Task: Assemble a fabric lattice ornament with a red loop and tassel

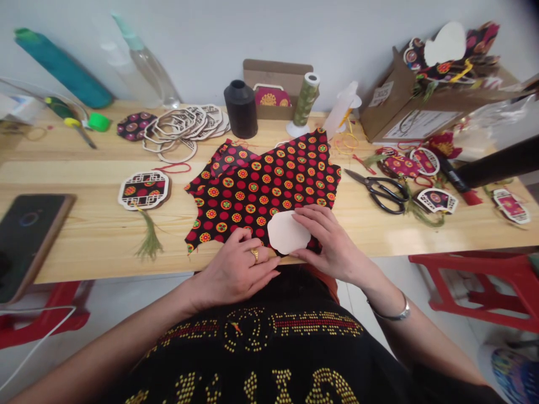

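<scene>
A black fabric with red and yellow flower dots lies spread at the table's front edge, its outline irregular. On its lower part rests a white card with a scalloped outline. My right hand grips this card at its right side, fingers on top and thumb along the lower edge. My left hand, with a ring on it, is closed at the fabric's lower edge, left of the card; its fingertips are partly hidden. Black-handled scissors lie to the right of the fabric.
A finished tasselled ornament and a phone lie on the left. Behind the fabric are wooden frames, a black thread cone and a green thread spool. A cardboard box stands at right, near more ornaments.
</scene>
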Demonstrator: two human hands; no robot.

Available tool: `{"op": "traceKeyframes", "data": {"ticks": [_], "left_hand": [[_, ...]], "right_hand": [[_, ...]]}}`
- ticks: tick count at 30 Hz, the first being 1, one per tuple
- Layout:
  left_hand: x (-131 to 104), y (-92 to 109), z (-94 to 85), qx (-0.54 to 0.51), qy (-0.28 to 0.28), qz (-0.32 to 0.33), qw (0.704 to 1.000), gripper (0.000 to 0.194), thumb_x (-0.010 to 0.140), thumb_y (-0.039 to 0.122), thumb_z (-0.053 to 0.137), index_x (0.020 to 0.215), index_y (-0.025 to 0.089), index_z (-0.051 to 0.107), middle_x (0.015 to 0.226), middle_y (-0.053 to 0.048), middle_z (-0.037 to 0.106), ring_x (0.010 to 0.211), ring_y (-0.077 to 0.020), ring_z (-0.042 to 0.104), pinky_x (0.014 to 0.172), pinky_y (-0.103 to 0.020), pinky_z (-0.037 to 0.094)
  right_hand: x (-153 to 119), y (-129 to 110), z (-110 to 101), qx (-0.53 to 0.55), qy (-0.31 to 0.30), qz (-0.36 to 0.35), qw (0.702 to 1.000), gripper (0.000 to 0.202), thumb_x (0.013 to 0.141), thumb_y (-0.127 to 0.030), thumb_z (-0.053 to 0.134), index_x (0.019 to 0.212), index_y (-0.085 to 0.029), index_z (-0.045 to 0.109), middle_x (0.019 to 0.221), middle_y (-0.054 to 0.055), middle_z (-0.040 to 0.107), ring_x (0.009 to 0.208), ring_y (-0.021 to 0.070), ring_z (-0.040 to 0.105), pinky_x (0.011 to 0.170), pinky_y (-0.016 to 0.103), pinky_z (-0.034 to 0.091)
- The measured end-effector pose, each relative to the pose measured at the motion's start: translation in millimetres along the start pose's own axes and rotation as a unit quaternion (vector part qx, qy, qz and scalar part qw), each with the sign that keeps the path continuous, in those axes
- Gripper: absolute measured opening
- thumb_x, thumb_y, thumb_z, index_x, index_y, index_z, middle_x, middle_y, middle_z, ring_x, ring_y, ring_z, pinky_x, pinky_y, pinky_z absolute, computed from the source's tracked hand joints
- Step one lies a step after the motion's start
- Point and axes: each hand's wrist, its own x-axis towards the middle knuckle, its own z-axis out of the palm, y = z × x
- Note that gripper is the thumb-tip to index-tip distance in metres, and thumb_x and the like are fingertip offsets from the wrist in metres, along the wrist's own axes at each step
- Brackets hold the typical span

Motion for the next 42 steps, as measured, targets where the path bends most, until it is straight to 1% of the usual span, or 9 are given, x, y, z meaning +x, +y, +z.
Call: {"op": "traceKeyframes", "data": {"ticks": [14, 19, 21, 24, 26, 31, 33, 37, 42], "left_hand": [[0, -1, 2.1, -0.008, 0.013, 0.009, 1.0, 0.017, 0.085, 0.022, 0.061, 0.1, 0.015, 0.064, 0.076, 0.0, 0.067, 0.069, -0.0142, 0.05, 0.078, -0.039, 0.037], [0, -2, 2.7, -0.012, 0.02, 0.009, 1.0, 0.017, 0.084, 0.022, 0.062, 0.1, 0.015, 0.065, 0.076, -0.001, 0.067, 0.069, -0.0147, 0.051, 0.078, -0.04, 0.037], [-1, -1, 2.4, -0.012, 0.019, 0.008, 1.0, 0.017, 0.084, 0.022, 0.062, 0.099, 0.016, 0.065, 0.076, 0.0, 0.067, 0.069, -0.0147, 0.051, 0.079, -0.04, 0.037], [-1, -1, 2.3, -0.009, 0.019, 0.007, 1.0, 0.017, 0.084, 0.022, 0.062, 0.099, 0.016, 0.065, 0.075, 0.0, 0.067, 0.069, -0.0148, 0.051, 0.079, -0.04, 0.037], [-2, -1, 2.6, -0.007, 0.017, 0.004, 1.0, 0.017, 0.084, 0.022, 0.062, 0.099, 0.016, 0.065, 0.075, -0.001, 0.067, 0.07, -0.0149, 0.052, 0.08, -0.04, 0.038], [-1, -1, 2.9, -0.004, 0.015, 0.0, 1.0, 0.017, 0.084, 0.022, 0.062, 0.1, 0.017, 0.065, 0.077, 0.0, 0.067, 0.07, -0.0146, 0.052, 0.081, -0.04, 0.038], [-1, 0, 2.8, -0.002, 0.013, 0.0, 1.0, 0.017, 0.084, 0.022, 0.061, 0.1, 0.016, 0.065, 0.077, 0.0, 0.067, 0.07, -0.0147, 0.052, 0.081, -0.041, 0.038], [-1, 2, 2.6, 0.005, 0.021, -0.001, 1.0, 0.016, 0.084, 0.023, 0.061, 0.098, 0.016, 0.065, 0.074, 0.0, 0.066, 0.071, -0.0153, 0.052, 0.079, -0.04, 0.038], [-2, 6, 2.2, 0.017, 0.023, -0.003, 1.0, 0.016, 0.086, 0.022, 0.059, 0.099, 0.016, 0.065, 0.074, -0.001, 0.067, 0.071, -0.0153, 0.052, 0.078, -0.039, 0.038]], "right_hand": [[0, 0, -1, 0.008, 0.014, -0.005, 1.0, 0.056, 0.083, -0.036, 0.064, 0.131, -0.016, 0.047, 0.133, 0.015, 0.051, 0.126, 0.0289, 0.042, 0.103, 0.054, 0.04], [-5, 1, -5, 0.02, 0.109, -0.004, 0.994, 0.035, 0.083, -0.022, 0.064, 0.117, -0.017, 0.058, 0.118, 0.013, 0.061, 0.113, 0.0249, 0.053, 0.097, 0.048, 0.046], [-10, 0, -6, 0.022, 0.125, -0.014, 0.992, 0.028, 0.083, -0.016, 0.062, 0.111, -0.016, 0.061, 0.11, 0.012, 0.064, 0.106, 0.0233, 0.057, 0.093, 0.046, 0.049], [-18, -3, -6, 0.006, 0.112, -0.032, 0.993, 0.026, 0.082, -0.013, 0.061, 0.109, -0.015, 0.062, 0.107, 0.012, 0.066, 0.105, 0.0233, 0.058, 0.091, 0.044, 0.051], [-23, -5, -5, -0.027, 0.085, -0.049, 0.995, 0.031, 0.083, -0.017, 0.063, 0.114, -0.013, 0.061, 0.112, 0.013, 0.066, 0.111, 0.0247, 0.056, 0.093, 0.045, 0.05], [-26, -9, -1, -0.143, -0.016, -0.097, 0.985, 0.065, 0.084, -0.051, 0.058, 0.132, -0.008, 0.048, 0.136, 0.016, 0.054, 0.13, 0.0296, 0.043, 0.107, 0.052, 0.036], [-25, -9, 2, -0.18, -0.041, -0.097, 0.978, 0.072, 0.084, -0.058, 0.053, 0.134, -0.007, 0.045, 0.141, 0.016, 0.047, 0.135, 0.031, 0.037, 0.109, 0.054, 0.032], [-26, -8, 8, -0.219, -0.061, -0.093, 0.969, 0.068, 0.087, -0.055, 0.05, 0.135, -0.007, 0.045, 0.144, 0.015, 0.043, 0.136, 0.0307, 0.035, 0.111, 0.056, 0.028], [-26, -7, 9, -0.219, -0.04, -0.094, 0.97, 0.053, 0.091, -0.044, 0.05, 0.132, -0.01, 0.049, 0.141, 0.013, 0.049, 0.133, 0.0284, 0.041, 0.11, 0.054, 0.031]]}}
